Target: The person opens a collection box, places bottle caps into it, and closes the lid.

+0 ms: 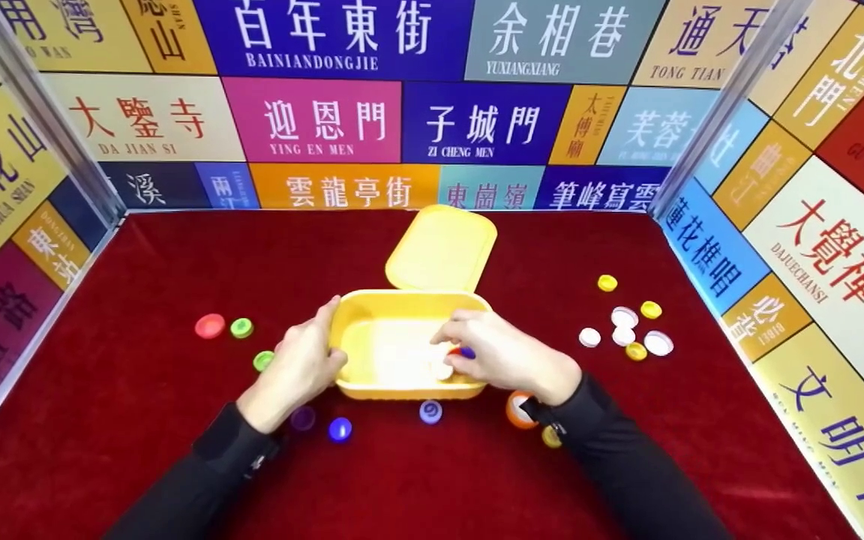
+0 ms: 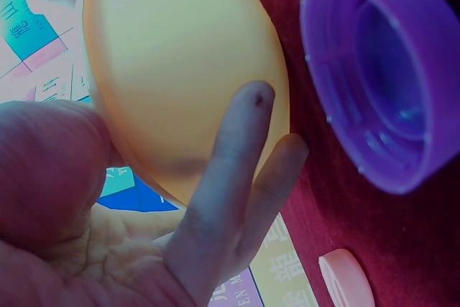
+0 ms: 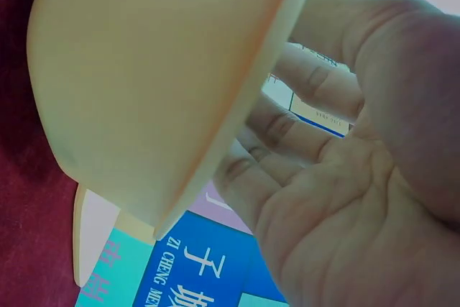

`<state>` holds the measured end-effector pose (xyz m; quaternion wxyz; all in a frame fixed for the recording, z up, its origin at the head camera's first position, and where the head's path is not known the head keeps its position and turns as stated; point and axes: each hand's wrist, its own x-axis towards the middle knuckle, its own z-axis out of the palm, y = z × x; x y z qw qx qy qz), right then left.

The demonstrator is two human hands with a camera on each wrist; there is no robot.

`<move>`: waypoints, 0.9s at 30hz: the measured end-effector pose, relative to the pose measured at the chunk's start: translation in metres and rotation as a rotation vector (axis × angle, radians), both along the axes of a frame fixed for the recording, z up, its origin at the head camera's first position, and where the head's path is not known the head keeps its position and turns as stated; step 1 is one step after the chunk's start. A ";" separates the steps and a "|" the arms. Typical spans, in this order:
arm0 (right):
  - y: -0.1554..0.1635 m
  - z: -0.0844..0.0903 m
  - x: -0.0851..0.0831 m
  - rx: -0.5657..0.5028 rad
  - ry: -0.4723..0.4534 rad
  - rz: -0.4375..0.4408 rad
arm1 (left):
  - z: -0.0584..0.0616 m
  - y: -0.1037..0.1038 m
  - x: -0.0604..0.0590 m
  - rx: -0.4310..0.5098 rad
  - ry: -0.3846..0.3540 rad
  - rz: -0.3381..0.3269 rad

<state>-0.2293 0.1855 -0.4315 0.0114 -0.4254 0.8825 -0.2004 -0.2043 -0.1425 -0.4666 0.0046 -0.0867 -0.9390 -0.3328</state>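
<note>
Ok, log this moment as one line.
left hand: holding yellow box; right hand: inside box at white cap, grip unclear; yellow lid: beyond box; loose caps: on red cloth

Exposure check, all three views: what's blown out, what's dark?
Head: the floor of the yellow container glares near white; left wrist: the left hand looks dim, while the lettered backdrop washes out at upper left; right wrist: the right hand is shaded too, with the backdrop palest in the upper right corner.
</note>
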 end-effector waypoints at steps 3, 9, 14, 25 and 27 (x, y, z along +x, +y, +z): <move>0.001 0.002 -0.001 -0.010 0.012 0.003 | 0.000 0.000 0.001 0.001 -0.012 0.005; 0.003 0.003 -0.003 -0.027 0.031 -0.009 | 0.000 0.000 0.000 -0.003 -0.012 0.003; 0.007 0.003 -0.006 -0.057 0.050 -0.028 | -0.001 0.000 0.000 0.003 -0.009 -0.002; 0.024 0.011 -0.022 -0.154 0.023 -0.126 | 0.001 0.000 0.001 0.011 -0.030 -0.001; 0.029 0.012 -0.027 -0.182 0.035 -0.150 | 0.001 0.000 0.000 0.010 -0.026 -0.004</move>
